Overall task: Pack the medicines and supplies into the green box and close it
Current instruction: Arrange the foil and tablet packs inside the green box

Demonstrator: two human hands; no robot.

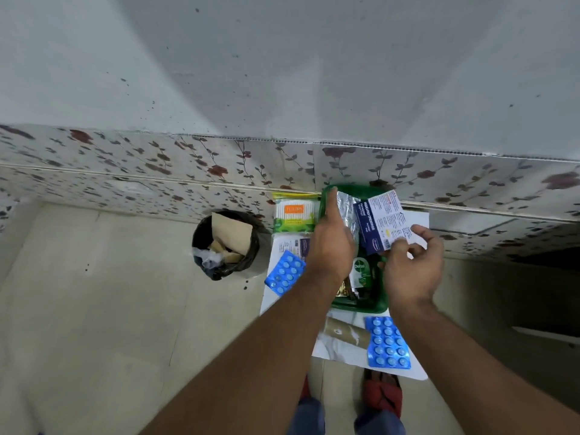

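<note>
Head view looked down on both forearms reaching over a small white counter (417, 370). The right hand (411, 271) pinched the near corner of a white-and-blue dressings packet (381, 222) between thumb and fingers, holding it tilted above the far half of the green box (381, 304). The left hand (331, 246) was beside it, closed on a silver foil strip (345, 207) that stood over the far left part of the same box, the foil touching the packet's left edge. Beneath and between the two hands, inside the open box, lay a Dettol bottle (361, 273) and a gold-brown wrapper, partly hidden by the left wrist. Outside the box, a blue blister pack (285, 273) lay just left of the left wrist, and a second blue blister pack (388, 342) lay on the near side of the box under the right forearm, beside a tan roll (343, 331). A cotton swab pack (294, 215) sat at the far left corner, touching the box. A black-lined bin (226, 243) stood on the floor well left of the counter.
</note>
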